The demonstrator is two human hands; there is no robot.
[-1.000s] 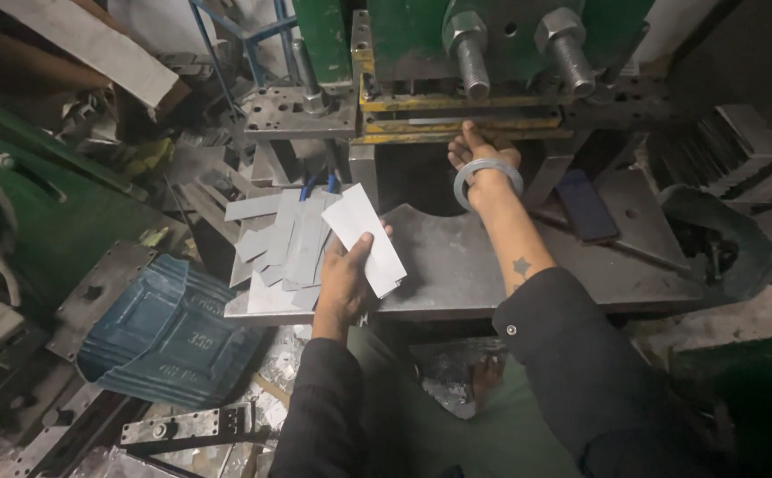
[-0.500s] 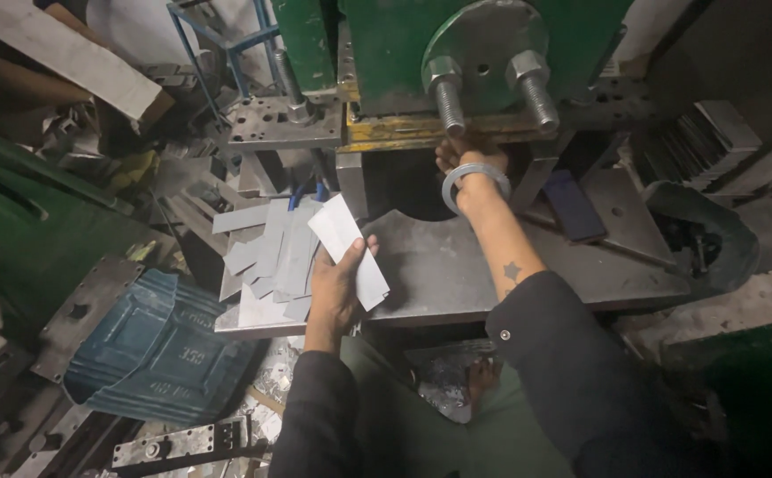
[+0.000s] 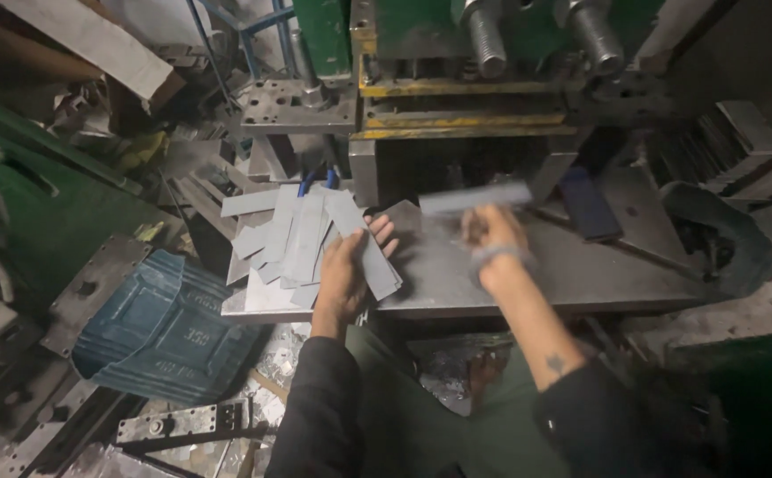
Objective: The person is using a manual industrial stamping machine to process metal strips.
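Dim workshop light, brightest on the pale metal strips (image 3: 302, 235) left of the green press (image 3: 492, 53), deep shadow below and right of the press, right hand (image 3: 490, 232) and its held strip (image 3: 474, 198) motion-blurred, corners dark, soft and slightly bowed

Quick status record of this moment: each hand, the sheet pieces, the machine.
left hand: flat on the pile of grey metal blanks
right hand: blurred, holds a grey metal strip above the steel bench plate
press: green body with yellow die edges, behind the plate
beside: blue embossed panel, lower left
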